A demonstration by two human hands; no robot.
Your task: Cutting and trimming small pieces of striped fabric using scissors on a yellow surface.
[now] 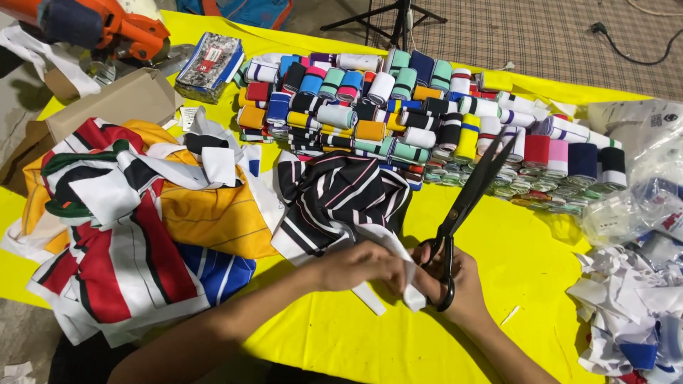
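The fingers of the left hand (363, 264) are pinched together on a white fabric strip (398, 274), holding it just above the desk (341, 334). Right beside it, touching the same strip, the right hand (455, 281) has its fingers closed through the handle loops of a pair of black scissors (466, 203). The long blades point up and away to the right, and they look nearly together, the tips over the rows of rolls.

The strip runs up into a crumpled black garment with white and pink stripes (341, 195), which lies on the desk just beyond the hands. To its left sits a heap of cut pieces (128, 213) in red, white, orange, blue and green, partly overlapping one another. Beyond that heap is a brown cardboard box (117, 99) and, at the far corner, an orange machine (107, 25).

Behind the black garment, rolled striped bands (398, 107) in many colours stand packed in rows across the far side of the desk. At the right edge lie clear plastic bags (633, 192) and, nearer, a pile of white offcuts (633, 313).

The desk is covered in bright yellow cloth. Past it, a checked floor mat (541, 35) shows with a black stand's legs (402, 18) and a cable.
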